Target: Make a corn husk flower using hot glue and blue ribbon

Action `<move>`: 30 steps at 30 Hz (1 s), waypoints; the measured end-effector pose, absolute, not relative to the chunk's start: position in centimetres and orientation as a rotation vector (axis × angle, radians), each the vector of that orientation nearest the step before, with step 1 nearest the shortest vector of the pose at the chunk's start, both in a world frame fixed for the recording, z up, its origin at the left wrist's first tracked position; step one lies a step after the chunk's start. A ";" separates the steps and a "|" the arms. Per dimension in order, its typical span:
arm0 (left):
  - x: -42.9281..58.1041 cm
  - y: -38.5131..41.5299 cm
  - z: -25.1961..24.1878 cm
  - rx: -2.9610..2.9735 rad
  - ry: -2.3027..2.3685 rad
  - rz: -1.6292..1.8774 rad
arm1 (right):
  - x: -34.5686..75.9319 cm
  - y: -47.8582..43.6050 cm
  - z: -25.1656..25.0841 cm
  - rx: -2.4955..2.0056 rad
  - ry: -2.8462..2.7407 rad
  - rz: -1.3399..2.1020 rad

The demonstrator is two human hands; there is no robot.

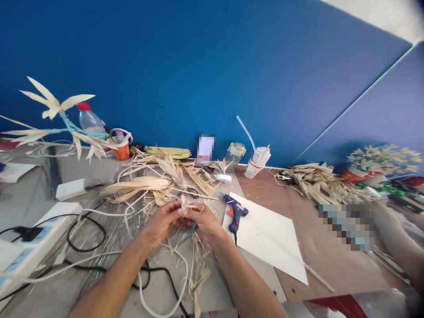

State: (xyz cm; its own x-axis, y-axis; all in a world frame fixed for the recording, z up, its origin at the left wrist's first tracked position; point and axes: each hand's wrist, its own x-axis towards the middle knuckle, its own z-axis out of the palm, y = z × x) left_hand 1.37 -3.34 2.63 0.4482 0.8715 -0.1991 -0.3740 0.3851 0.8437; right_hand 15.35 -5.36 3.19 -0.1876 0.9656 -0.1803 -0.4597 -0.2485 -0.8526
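Both hands meet over the table's middle, pinching a small pale dried-husk flower [184, 203] between thumbs and fingertips. My left hand [165, 222] grips it from the left with fingers curled. On the other side my right hand [204, 221] is also closed on it. A light-blue strip [186, 235] hangs just below the fingers; whether it joins the flower is hidden. Dried corn husks [142, 184] lie heaped beyond the hands, and thin husk strips [198, 271] trail between my forearms. A blue glue gun [236, 213] rests on a white board [268, 236] to the right.
At left are a power strip [43, 234], tangled cables and thin wires. A husk flower stem [68, 121] rises by a red-capped bottle [90, 121]. A phone [206, 148], glass jar [234, 157] and paper cup [253, 168] stand along the blue wall. Another person's arm [395, 234] reaches in at right.
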 end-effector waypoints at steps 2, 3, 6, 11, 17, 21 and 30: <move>1.5 -3.4 2.9 0.849 0.744 0.896 | 15.2 -5.3 3.0 -0.923 -0.800 1.651; 1.6 -3.4 3.0 0.852 0.739 0.892 | 15.2 -5.3 2.9 -0.926 -0.796 1.647; 1.6 -3.5 3.3 0.825 0.710 0.868 | 15.1 -5.4 3.0 -0.948 -0.807 1.637; 1.5 -3.4 2.8 0.793 0.701 0.807 | 15.4 -5.3 3.2 -0.998 -0.862 1.601; 1.6 -3.3 2.6 0.713 0.696 0.835 | 15.2 -5.2 2.6 -1.089 -0.851 1.528; 1.6 -3.2 2.6 0.609 0.662 0.888 | 14.6 -5.4 2.7 -1.114 -0.903 1.447; 1.0 -2.8 2.6 0.641 0.606 0.866 | 14.2 -5.8 3.0 -1.038 -0.954 1.448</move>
State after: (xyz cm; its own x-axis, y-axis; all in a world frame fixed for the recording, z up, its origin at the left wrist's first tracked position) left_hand 0.99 -2.85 2.64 0.5092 0.8324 -0.2189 -0.4913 0.4899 0.7202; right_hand 14.18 -5.75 3.00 -0.0568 0.9931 -0.1029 -0.2972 -0.1152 -0.9478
